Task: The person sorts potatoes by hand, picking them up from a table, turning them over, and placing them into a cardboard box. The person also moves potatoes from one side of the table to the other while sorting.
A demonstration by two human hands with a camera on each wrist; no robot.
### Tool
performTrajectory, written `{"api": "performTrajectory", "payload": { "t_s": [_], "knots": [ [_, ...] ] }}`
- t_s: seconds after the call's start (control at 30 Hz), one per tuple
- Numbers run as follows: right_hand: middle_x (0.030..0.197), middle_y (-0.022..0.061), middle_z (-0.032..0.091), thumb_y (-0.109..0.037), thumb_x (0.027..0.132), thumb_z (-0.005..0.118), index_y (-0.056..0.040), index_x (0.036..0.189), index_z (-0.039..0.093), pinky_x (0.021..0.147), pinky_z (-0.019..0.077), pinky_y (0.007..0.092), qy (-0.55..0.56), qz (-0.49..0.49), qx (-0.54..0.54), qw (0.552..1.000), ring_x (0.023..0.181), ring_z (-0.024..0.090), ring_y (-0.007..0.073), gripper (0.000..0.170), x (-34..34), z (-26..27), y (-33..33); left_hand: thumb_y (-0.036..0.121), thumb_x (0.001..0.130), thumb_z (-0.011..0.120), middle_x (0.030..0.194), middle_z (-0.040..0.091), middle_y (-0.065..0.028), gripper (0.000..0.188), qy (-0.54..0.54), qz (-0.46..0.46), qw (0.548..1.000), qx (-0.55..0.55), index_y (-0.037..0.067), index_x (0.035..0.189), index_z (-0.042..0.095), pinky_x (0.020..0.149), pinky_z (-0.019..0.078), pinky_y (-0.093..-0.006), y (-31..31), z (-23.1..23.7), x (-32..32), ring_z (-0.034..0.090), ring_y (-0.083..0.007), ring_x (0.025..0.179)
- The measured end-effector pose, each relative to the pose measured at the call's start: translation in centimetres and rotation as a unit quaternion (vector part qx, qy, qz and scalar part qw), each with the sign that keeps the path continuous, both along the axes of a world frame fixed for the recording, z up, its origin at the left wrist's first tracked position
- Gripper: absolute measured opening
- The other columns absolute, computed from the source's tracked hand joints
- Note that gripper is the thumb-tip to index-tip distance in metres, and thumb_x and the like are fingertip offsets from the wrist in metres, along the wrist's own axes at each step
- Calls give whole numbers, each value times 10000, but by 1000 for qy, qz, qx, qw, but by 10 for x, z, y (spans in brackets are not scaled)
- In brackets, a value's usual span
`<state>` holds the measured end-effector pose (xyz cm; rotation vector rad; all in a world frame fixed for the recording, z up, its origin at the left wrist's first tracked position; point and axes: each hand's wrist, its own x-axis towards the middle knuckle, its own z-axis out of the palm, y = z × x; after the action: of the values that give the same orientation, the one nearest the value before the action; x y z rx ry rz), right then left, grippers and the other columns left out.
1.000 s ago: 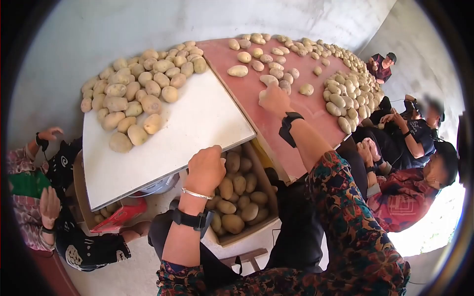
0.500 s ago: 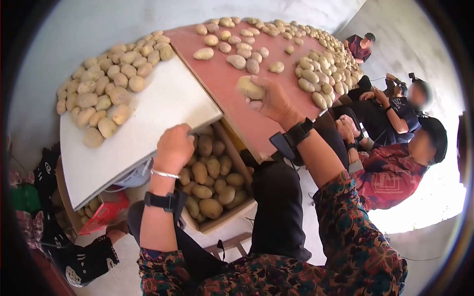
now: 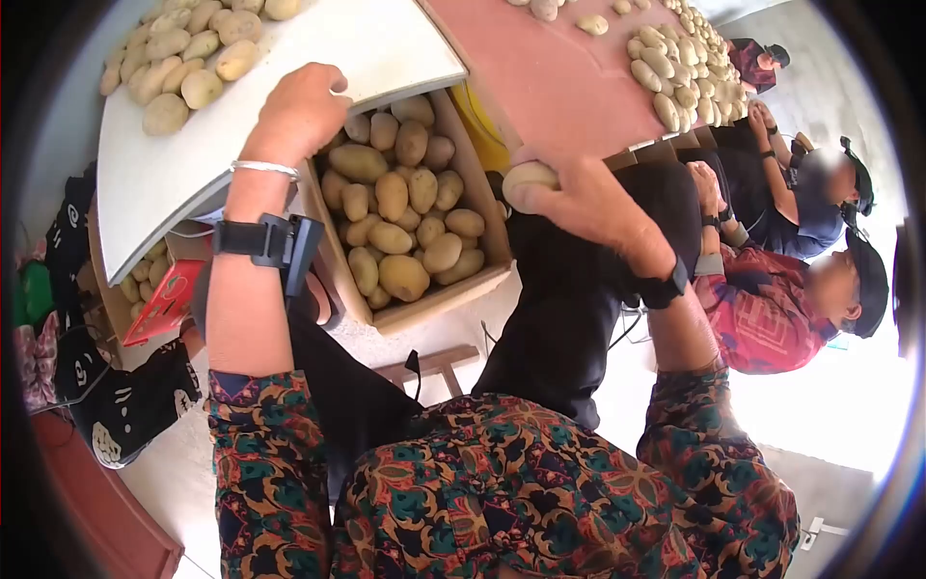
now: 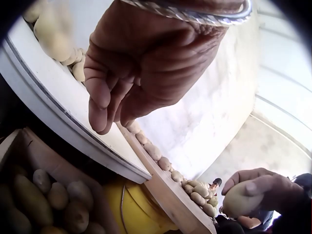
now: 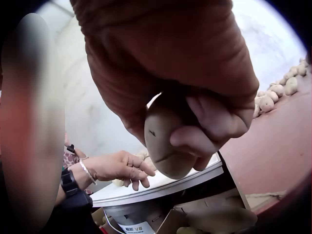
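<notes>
My right hand [image 3: 603, 198] grips a potato [image 3: 529, 181] just right of a cardboard box [image 3: 446, 305] full of potatoes. In the right wrist view, the curled fingers wrap that potato [image 5: 168, 141], whose pale skin has small dark marks. My left hand [image 3: 297, 114] hovers at the front edge of a white board [image 3: 381, 48], beside the box. Its fingers [image 4: 100, 92] hang loosely bent with nothing in them, as the left wrist view shows. A heap of potatoes [image 3: 183, 58] lies on the board's far left.
A red tabletop [image 3: 540, 82] adjoins the board and bears another potato pile [image 3: 675, 72]. Between box and tabletop stands a yellow bucket [image 3: 479, 125]. Under the board's left side is a red-flapped carton [image 3: 166, 304]. Several people sit along the right, one in a red shirt [image 3: 762, 309].
My right hand has taken a potato from the red tabletop and carried it back beside the box. My left hand stays by the board's edge. The head view has tipped downward.
</notes>
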<state>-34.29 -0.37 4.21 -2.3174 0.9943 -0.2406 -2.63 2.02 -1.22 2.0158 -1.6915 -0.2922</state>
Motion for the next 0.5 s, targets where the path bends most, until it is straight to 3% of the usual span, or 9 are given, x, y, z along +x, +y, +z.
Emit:
{"api": "performTrajectory", "payload": {
  "t_s": [0.03,0.1,0.13,0.17,0.2,0.33,0.4,0.5],
  "knots": [
    [811,194,651,-230,785,614,-4,970,649,727,511,387,5,-1,4,1000,754,641,326,294,-1,-6,7,181,814,595,949,677,-233,318,-8,-5,1000,1,-21,1049,665,818,506,-391,2,0,3,653,-357,889],
    [888,184,662,-225,801,635,-4,1062,620,760,507,383,63,24,-86,994,813,650,319,343,-1,-18,17,177,813,594,924,680,-221,334,10,-3,1000,15,-32,1068,650,784,511,-376,5,0,9,659,-323,823],
    [915,223,647,-232,798,623,-9,1081,603,775,499,431,85,14,-79,993,860,622,397,361,-1,-27,19,175,812,596,913,680,-214,339,14,-3,1000,16,-34,1075,644,771,512,-372,7,1,11,657,-306,794],
    [915,223,647,-232,798,623,-9,1081,603,775,499,431,87,14,-79,993,860,622,397,361,-1,-34,21,174,811,598,903,680,-207,345,16,-2,1000,18,-36,1082,637,758,512,-368,9,3,13,655,-289,764],
    [911,222,645,-235,805,610,-14,1071,598,765,497,439,101,10,-69,992,859,619,398,346,-1,-39,22,188,820,616,1066,668,-201,295,43,29,997,59,35,1062,682,908,485,-410,10,8,11,626,-353,1026],
    [893,221,624,-219,827,572,-28,1000,580,739,489,475,157,4,-85,984,850,605,410,258,0,-65,25,195,837,622,1078,665,-196,292,38,36,998,41,38,1077,673,906,484,-411,14,4,17,621,-350,1038],
    [856,215,610,-195,838,558,-26,931,565,732,487,490,192,5,-94,977,834,603,414,193,4,-65,27,153,824,599,972,671,-215,302,1,36,999,-5,-28,1061,644,800,504,-384,15,1,20,653,-333,868],
    [836,216,611,-157,841,544,-26,918,581,727,489,488,187,13,-119,975,826,604,414,156,0,-77,21,147,819,606,1011,664,-220,297,7,64,998,17,-15,1064,649,831,495,-398,14,5,20,636,-362,943]
  ]
}}
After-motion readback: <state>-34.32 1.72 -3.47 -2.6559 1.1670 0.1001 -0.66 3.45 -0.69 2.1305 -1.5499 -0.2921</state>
